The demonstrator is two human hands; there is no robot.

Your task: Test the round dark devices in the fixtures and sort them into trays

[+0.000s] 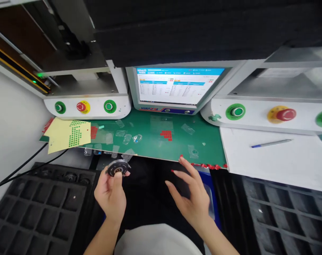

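My left hand [110, 193] is closed on a small round black disc part [118, 167], held up by its edge just below the front of the green mat [155, 141]. My right hand [193, 193] is open, fingers spread and stretched toward the mat's front edge, holding nothing. A red fingertip cover shows on its fingers. Red stickers [166, 134] and several clear film scraps [124, 138] lie on the mat.
A yellow sheet with green dots [68, 134] lies at the mat's left. Black compartment trays sit at lower left [36, 209] and lower right [285, 212]. A monitor [174, 86] stands behind, flanked by button panels [84, 106] [277, 113]. A blue pen [271, 143] rests on white paper.
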